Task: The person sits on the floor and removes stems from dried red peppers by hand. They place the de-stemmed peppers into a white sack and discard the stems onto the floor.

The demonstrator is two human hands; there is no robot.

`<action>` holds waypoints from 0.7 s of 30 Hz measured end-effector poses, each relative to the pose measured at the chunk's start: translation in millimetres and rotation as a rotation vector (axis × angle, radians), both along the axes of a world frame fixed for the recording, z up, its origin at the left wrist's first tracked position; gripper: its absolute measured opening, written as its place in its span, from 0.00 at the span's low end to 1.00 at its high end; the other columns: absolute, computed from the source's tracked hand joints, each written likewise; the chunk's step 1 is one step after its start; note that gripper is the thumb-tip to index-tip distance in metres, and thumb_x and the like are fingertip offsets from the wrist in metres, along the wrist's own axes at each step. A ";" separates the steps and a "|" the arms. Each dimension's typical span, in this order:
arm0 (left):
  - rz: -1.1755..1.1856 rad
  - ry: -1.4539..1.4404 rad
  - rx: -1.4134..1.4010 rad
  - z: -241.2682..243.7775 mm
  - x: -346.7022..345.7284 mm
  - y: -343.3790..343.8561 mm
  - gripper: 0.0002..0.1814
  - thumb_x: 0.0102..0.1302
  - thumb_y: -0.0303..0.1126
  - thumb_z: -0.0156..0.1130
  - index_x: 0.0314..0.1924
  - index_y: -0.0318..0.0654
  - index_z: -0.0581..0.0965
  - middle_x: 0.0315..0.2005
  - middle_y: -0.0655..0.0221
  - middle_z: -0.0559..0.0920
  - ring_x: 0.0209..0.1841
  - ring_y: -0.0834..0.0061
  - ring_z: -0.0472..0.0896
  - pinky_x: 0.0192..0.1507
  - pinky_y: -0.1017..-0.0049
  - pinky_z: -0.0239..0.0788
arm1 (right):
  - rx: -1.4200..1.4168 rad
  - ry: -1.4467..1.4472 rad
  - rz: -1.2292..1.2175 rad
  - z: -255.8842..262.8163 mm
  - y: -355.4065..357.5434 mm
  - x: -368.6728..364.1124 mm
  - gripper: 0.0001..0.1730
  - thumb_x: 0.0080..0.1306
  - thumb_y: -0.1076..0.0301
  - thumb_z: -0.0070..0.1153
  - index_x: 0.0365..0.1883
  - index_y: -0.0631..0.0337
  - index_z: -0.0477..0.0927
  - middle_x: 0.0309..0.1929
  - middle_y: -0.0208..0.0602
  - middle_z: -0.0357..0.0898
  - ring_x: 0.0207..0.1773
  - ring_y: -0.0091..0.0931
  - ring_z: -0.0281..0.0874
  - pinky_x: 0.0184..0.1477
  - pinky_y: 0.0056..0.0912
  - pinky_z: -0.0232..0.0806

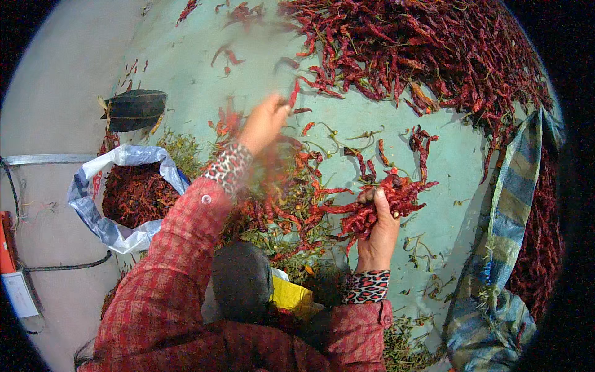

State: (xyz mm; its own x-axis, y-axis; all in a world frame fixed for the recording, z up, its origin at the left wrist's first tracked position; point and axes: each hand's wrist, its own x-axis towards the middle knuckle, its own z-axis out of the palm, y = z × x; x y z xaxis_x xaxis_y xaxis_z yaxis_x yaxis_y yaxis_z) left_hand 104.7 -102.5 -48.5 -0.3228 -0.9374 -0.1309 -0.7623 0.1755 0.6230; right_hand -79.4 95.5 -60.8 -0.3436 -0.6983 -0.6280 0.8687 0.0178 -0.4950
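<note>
My left hand (267, 121), blurred by motion, pinches one dried red chili pepper (294, 94) by its end, above the pale green sheet (432, 153). On the right, my right hand (381, 223) is closed around a bunch of dried red chilies (399, 193), the thumb lying over them. Between and below the hands lies a mixed heap of loose chilies (302, 214) and green stems. Several single chilies and stems are scattered just ahead of my right hand.
A large pile of dried chilies (395, 42) covers the top right. An open white woven sack (83, 218) of dark red chilies stands at left, with a black object (137, 110) beyond it. A striped tarp (516, 186) lies folded at right. Near my knee (244, 279) is a yellow item (293, 295).
</note>
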 end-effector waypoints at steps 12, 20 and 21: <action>-0.609 -0.011 0.108 40.5 -53.5 125.7 0.11 0.59 0.33 0.52 0.40 0.37 0.70 0.27 0.57 0.75 0.33 0.56 0.75 0.34 0.64 0.67 | -0.062 0.033 0.027 9.2 -0.1 8.0 0.09 0.56 0.73 0.55 0.36 0.62 0.73 0.32 0.27 0.74 0.31 0.20 0.72 0.33 0.23 0.66; -0.417 -0.135 -0.075 26.0 -69.2 129.2 0.08 0.58 0.33 0.52 0.35 0.37 0.68 0.22 0.55 0.74 0.26 0.53 0.75 0.26 0.60 0.67 | -0.009 0.183 -0.008 21.6 -1.3 11.2 0.07 0.57 0.72 0.54 0.33 0.63 0.73 0.28 0.28 0.74 0.31 0.21 0.71 0.34 0.24 0.65; -0.441 -0.139 -0.104 24.3 -71.5 133.7 0.08 0.57 0.33 0.51 0.33 0.36 0.68 0.20 0.54 0.74 0.25 0.53 0.75 0.25 0.60 0.67 | -0.027 0.230 -0.073 20.3 -2.4 13.0 0.05 0.59 0.70 0.52 0.30 0.63 0.72 0.25 0.29 0.72 0.29 0.20 0.69 0.34 0.25 0.65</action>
